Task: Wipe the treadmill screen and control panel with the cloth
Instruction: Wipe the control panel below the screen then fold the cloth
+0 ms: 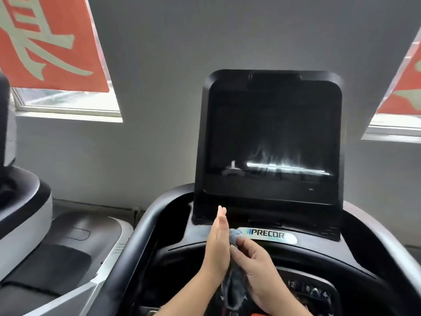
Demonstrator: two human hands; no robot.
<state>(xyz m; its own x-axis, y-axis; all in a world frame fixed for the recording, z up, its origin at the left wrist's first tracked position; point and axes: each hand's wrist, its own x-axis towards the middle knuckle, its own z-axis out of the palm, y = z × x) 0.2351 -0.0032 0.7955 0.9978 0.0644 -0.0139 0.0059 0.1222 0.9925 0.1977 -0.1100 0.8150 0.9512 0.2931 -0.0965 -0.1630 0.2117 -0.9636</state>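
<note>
Both hands meet low over the treadmill console: the left hand [217,245] stands flat, fingers straight, against the grey cloth [234,283], which the right hand [255,277] pinches with curled fingers. Above them rises the dark screen [271,142]; the control panel [312,290] lies lower right.

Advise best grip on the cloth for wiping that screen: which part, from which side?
Take the cloth at its bunched middle, from the right. It hangs as a narrow strip between the hands: the right hand already pinches it, while the left hand stands flat against it. That would leave loose fabric for the screen.
</note>
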